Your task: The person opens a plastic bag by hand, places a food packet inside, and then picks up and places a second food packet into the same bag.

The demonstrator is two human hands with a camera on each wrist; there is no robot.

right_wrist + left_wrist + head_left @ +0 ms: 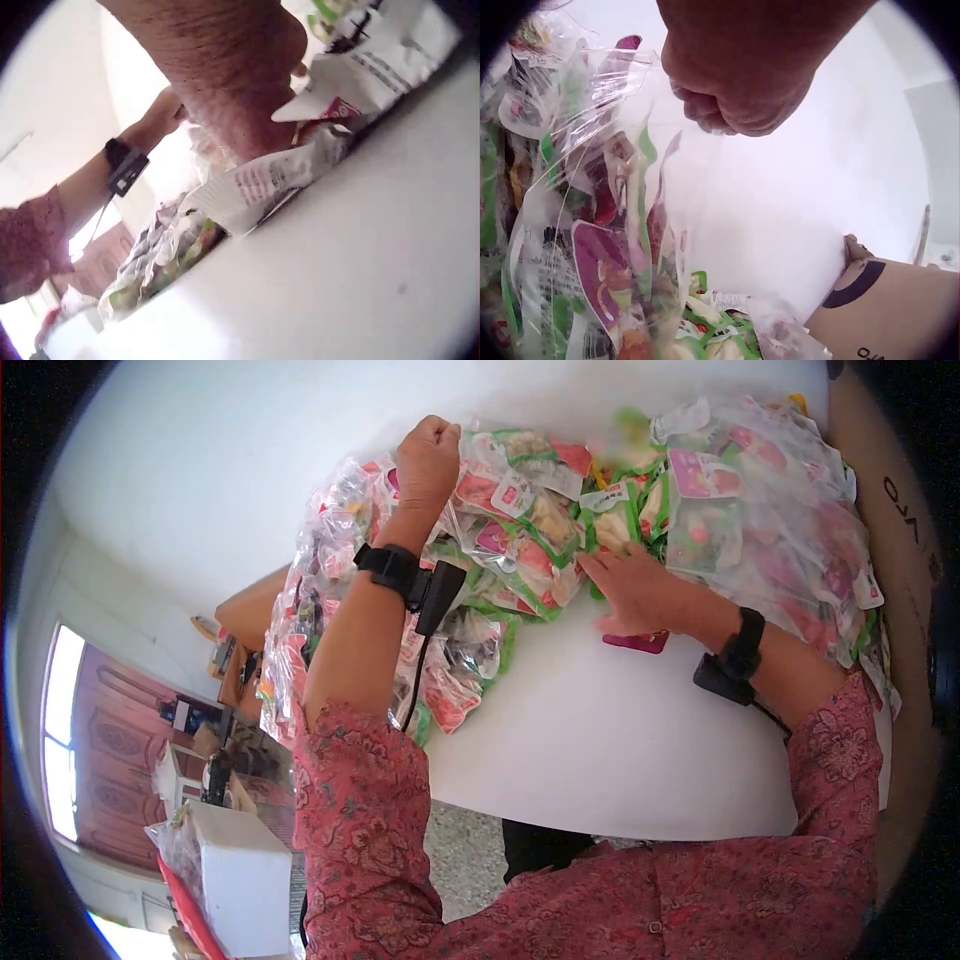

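My left hand (428,465) is raised with its fingers curled, gripping the edge of a clear plastic bag (641,71). Inside the bag are several small food packets, one with a purple label (600,270). My right hand (640,592) lies at the near side of the loose packets (545,525), its fingers reaching forward onto them and its thumb apart. A packet's purple end (636,643) shows beneath this hand. In the right wrist view, white packet backs (255,184) lie around the hand, and its fingertips are mostly hidden.
A second clear bag (780,530) full of packets stands at the right of the white table (600,750). Cardboard boxes (905,590) stand beyond the right side. At lower left on the floor side is a white foam box (245,875). A white wall (240,460) rises behind.
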